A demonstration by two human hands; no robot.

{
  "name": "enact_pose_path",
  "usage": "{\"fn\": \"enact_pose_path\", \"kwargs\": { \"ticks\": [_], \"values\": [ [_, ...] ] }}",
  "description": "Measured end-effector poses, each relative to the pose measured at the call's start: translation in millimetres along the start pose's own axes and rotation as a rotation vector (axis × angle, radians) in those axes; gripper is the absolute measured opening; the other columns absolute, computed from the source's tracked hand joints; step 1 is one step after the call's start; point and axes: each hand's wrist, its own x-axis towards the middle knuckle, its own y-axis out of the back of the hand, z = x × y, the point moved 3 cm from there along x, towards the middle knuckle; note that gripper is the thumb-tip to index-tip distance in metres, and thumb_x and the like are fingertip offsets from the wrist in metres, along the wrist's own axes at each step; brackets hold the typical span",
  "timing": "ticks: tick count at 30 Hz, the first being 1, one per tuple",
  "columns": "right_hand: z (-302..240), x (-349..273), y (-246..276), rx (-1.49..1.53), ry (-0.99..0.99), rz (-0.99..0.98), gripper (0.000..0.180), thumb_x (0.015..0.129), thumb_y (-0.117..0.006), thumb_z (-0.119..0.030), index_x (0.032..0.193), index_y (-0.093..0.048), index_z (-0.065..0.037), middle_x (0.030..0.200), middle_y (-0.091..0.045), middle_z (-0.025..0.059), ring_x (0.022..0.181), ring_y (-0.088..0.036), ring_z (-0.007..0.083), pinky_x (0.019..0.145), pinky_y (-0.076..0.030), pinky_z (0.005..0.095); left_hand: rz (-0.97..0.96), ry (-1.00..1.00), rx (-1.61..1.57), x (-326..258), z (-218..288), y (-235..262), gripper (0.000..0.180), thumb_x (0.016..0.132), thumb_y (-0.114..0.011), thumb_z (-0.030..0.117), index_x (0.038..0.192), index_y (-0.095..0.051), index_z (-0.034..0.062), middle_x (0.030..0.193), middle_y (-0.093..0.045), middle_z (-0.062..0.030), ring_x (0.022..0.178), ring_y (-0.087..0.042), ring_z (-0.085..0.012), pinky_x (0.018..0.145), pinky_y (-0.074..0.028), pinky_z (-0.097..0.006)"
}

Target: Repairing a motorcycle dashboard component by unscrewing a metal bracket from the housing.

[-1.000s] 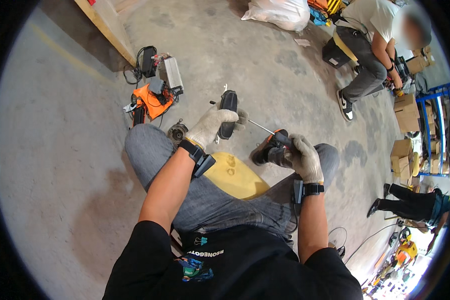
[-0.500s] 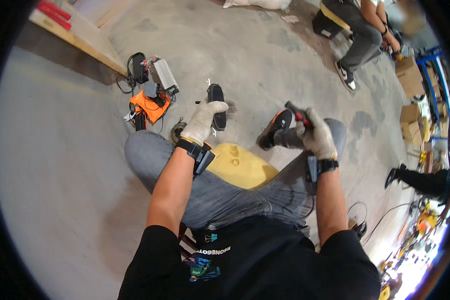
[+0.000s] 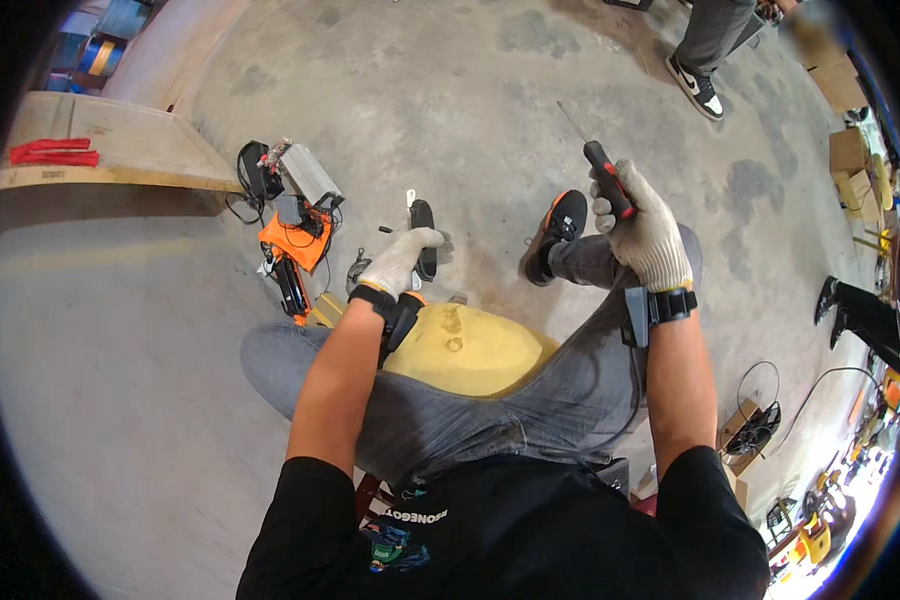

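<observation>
I sit on a yellow stool (image 3: 490, 350) over a concrete floor. My left hand (image 3: 402, 257), in a white knit glove, grips a small black part with a metal tab (image 3: 422, 232) held out in front of my knee. My right hand (image 3: 642, 225), also gloved, is raised and closed around a screwdriver with a black and red handle (image 3: 606, 178); its thin shaft points up and to the left. Both wrists carry black bands.
An orange and black tool with a silver box and cables (image 3: 292, 218) lies on the floor to the left. A wooden board with red pieces (image 3: 100, 150) is beyond it. Another person's legs (image 3: 705, 45) stand at the top right. Cardboard boxes (image 3: 850, 150) line the right.
My right hand has lifted the screwdriver up and away from the black part. The left hand still holds the part, now lower in view. My head has tilted, shifting the floor items.
</observation>
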Motion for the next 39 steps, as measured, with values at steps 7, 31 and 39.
{"fn": "enact_pose_path", "kwargs": {
  "ticks": [7,31,39],
  "values": [
    [-6.2,-8.9,-21.2,0.008,-0.003,0.062,0.033,0.101,-0.069,-0.028,0.112,-0.06,0.001,0.097,-0.062,0.0112,0.075,-0.06,0.0151,0.058,-0.05,0.0276,0.037,0.166,0.149,81.4,-33.9,-14.4,0.025,0.09,-0.066,0.017,0.109,-0.067,0.0012,0.097,-0.073,-0.0108,0.08,-0.071,-0.0211,0.062,-0.052,-0.032],
    [-2.9,-7.9,-31.3,-0.222,0.017,0.049,0.034,0.103,-0.063,-0.033,0.111,-0.064,0.0,0.096,-0.064,0.0087,0.079,-0.062,0.0172,0.064,-0.049,0.0327,-0.025,0.083,-0.176,84.6,-36.8,-16.7,0.021,0.09,-0.067,0.017,0.105,-0.063,0.0032,0.095,-0.07,-0.0104,0.077,-0.07,-0.0231,0.07,-0.058,-0.035],
    [9.6,-6.0,-20.0,-0.072,-0.073,0.093,0.027,0.098,-0.06,-0.013,0.12,-0.057,0.003,0.102,-0.065,0.0143,0.081,-0.065,0.0244,0.064,-0.056,0.0384,0.008,-0.094,-0.322,6.2,31.2,-14.1,0.033,0.096,-0.067,0.031,0.112,-0.064,0.0029,0.086,-0.069,-0.0084,0.068,-0.069,-0.0223,0.07,-0.064,-0.042]
  ]
}}
